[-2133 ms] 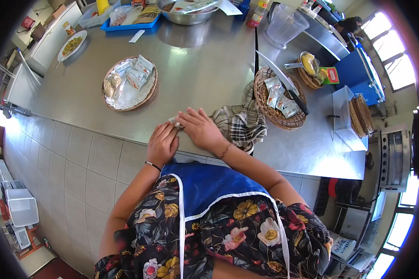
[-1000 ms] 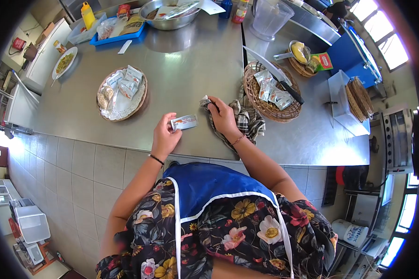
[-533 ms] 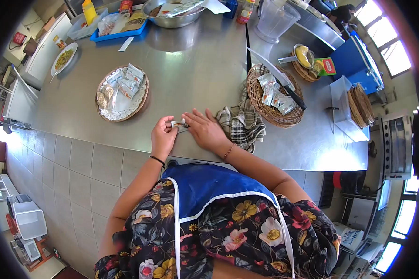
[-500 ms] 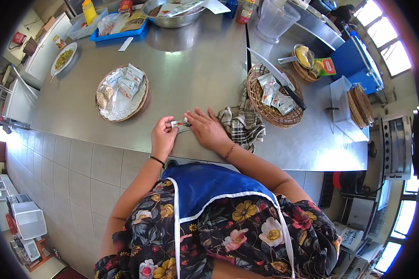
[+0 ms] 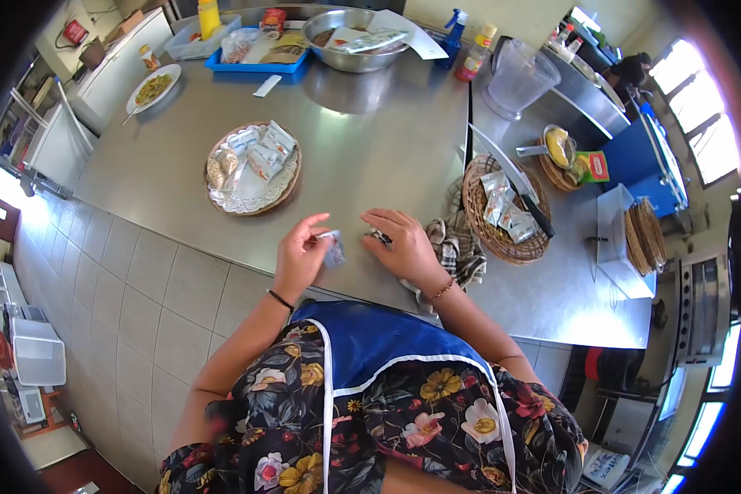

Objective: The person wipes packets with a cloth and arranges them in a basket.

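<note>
Near the front edge of the steel table, my left hand (image 5: 301, 257) pinches a small white-and-grey sachet (image 5: 334, 249) between thumb and fingers. To its right, my right hand (image 5: 408, 252) is bent over the tabletop, thumb and fingers closed around a small dark, shiny thing mostly hidden under them. A checked cloth (image 5: 469, 265) lies crumpled beside my right wrist. Beyond my left hand sits a round basket (image 5: 295, 183) lined with a white doily, holding several similar sachets (image 5: 265, 156). Another wicker basket (image 5: 502, 249) with sachets stands to the right, a large knife (image 5: 537, 216) resting across it.
Along the back are a blue tray (image 5: 259, 67) with bags, a metal bowl (image 5: 362, 59), a spray bottle (image 5: 453, 37) and a clear jug (image 5: 520, 78). A plate of food (image 5: 150, 89) sits far left. On the right are a plastic bin (image 5: 619, 247) and a small basket (image 5: 561, 174).
My hands have moved apart from each other. My left hand has turned the sachet upright, and my right hand has come away from it, fingers now more curled. The whole view has shifted.
</note>
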A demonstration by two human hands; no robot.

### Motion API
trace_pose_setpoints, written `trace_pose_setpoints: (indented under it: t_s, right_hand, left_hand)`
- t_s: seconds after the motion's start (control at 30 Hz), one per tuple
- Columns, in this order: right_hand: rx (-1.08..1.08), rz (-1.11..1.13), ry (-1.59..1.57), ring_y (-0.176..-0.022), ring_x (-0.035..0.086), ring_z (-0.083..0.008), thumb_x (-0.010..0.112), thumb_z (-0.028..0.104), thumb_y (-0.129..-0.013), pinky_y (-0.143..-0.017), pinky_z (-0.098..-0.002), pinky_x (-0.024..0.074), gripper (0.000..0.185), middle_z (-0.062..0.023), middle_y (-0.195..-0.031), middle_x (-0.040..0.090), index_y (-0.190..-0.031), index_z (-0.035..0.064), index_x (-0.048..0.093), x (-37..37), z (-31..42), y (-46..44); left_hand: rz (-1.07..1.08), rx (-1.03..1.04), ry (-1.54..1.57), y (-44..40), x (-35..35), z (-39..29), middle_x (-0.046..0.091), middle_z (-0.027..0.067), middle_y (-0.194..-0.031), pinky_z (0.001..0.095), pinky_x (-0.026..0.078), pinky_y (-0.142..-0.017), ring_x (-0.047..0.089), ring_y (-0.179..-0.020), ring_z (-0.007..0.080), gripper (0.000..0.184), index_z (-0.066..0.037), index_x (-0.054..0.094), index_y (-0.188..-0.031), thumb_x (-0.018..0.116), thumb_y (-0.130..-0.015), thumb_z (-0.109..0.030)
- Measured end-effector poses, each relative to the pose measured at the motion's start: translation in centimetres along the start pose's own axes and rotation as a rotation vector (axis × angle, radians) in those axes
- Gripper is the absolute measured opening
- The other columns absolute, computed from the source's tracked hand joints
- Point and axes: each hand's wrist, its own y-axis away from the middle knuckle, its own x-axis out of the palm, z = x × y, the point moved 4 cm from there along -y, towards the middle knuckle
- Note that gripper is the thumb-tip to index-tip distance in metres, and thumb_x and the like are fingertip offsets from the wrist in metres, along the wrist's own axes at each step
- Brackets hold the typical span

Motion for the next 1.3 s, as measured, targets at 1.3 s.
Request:
trace_pose_setpoints:
  t_s: [1.3]
  right_hand:
    - [0.672,-0.075,-0.026,-0.078,0.071,-0.0280,0.069,0.024,-0.084,-0.070,-0.0366,0.0552,0.022,-0.0121,-0.082,0.072,-0.094,0.0048,0.069,13.9,4.5,-15.9]
  left_hand:
    - [0.272,-0.369,0.347,-9.9,-17.9,2.8,0.057,0.0086,-0.121,0.0293,0.050,-0.090,0.058,-0.107,0.0149,0.035,-0.001,0.049,-0.125,0.062,-0.094,-0.010]
